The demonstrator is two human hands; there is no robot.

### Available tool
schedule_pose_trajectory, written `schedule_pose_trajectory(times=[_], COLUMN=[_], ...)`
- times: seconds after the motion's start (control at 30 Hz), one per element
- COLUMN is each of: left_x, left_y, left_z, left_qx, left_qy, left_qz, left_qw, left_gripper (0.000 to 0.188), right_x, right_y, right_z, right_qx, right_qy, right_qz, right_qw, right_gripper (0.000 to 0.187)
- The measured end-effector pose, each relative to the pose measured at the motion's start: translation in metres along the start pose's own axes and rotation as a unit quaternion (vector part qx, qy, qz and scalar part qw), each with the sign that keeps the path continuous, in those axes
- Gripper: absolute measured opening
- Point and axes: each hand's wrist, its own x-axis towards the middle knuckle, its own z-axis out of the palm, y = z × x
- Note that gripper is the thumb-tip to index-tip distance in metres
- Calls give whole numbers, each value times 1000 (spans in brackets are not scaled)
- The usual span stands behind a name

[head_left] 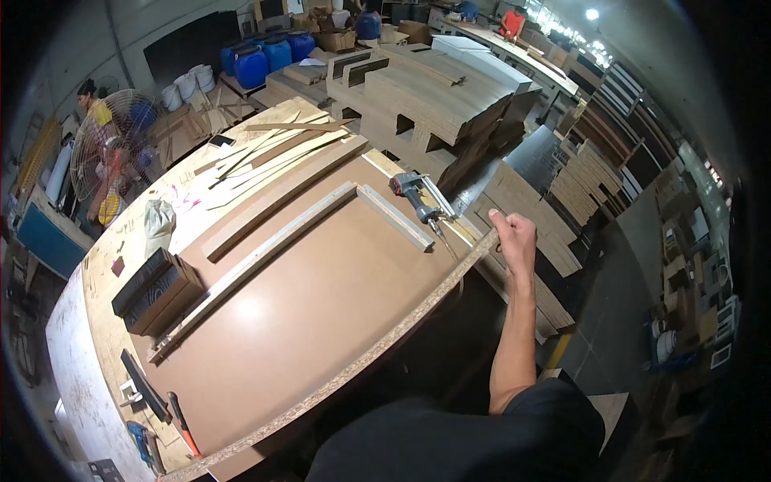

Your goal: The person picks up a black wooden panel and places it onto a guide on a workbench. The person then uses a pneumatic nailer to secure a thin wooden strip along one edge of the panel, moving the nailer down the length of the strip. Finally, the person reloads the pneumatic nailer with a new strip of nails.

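One hand, the right hand (514,235), is closed on the far corner of the brown board (321,305), fingers wrapped over its edge; steady grip is judged needed for repositioning.

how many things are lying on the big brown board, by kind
Long pale particleboard strips: 2
Wider brown laminate plank: 1
Grey pneumatic nail gun: 1
Dark ridged rectangular block: 1
Total: 5
The right hand has its grip on the far corner of the large brown laminated board; the left hand is out of view.
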Motion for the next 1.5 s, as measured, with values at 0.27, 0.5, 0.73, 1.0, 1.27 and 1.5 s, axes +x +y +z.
schedule_pose_trajectory(times=[0.27, 0.5, 0.73, 1.0, 1.27, 1.5], left_x=[22, 58, 60, -7, -107, -111], left_y=[31, -19, -46, -107, -108, -58], left_z=[83, 221, 327, 319, 228, 236], left_qx=[-97, -131, 2, 152, 135, 265], left_qy=[-50, -157, -256, -297, -296, -343], left_qz=[-23, -71, -106, -42, 66, -68], left_qw=[994, 976, 961, 942, 943, 898], left_gripper=[33, 36, 46, 72, 66, 89], right_x=[36, 77, 75, -1, -174, -193], right_y=[24, 52, 97, 131, 183, 201], right_z=[84, 219, 310, 257, 114, 136], right_qx=[-104, -265, -301, -263, -377, -69], right_qy=[-53, -235, -254, -240, -130, -99], right_qz=[-38, 33, 52, 52, 308, 398], right_qw=[992, 935, 918, 933, 864, 909], right_gripper=[37, 44, 46, 47, 76, 81])
